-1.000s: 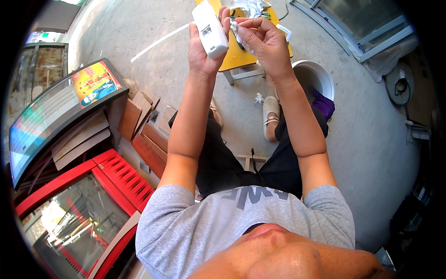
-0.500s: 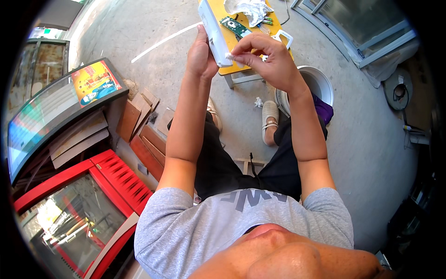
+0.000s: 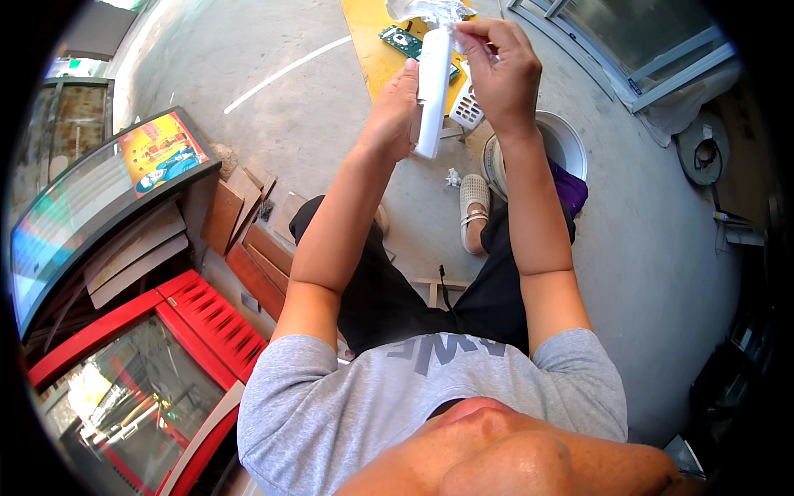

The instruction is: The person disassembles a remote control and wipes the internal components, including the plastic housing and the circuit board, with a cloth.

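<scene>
My left hand (image 3: 395,107) is closed around a long white plastic casing (image 3: 434,95), which it holds up, tilted on edge, above a small yellow table (image 3: 364,41). At the casing's far end my right hand (image 3: 503,70) is pinched; a small white wad, mostly hidden by the fingers, appears to be between the thumb and fingertips. Beneath the hands, a green circuit board (image 3: 399,40) lies on the table beside crumpled white wrapping (image 3: 426,10). A white cover with rows of holes (image 3: 468,109) rests at the table's right edge, partly behind my right hand.
A pale bucket (image 3: 565,145) with purple cloth (image 3: 572,192) stands right of my right foot. A crumpled white scrap (image 3: 453,177) lies on the floor. To the left are wooden boards (image 3: 227,211), a red-framed cabinet (image 3: 198,314) and a glass-fronted case (image 3: 83,215).
The casing has swung from leaning left to leaning right and come slightly nearer me. My right hand has moved from its near end to its far end. The holed cover shows more now.
</scene>
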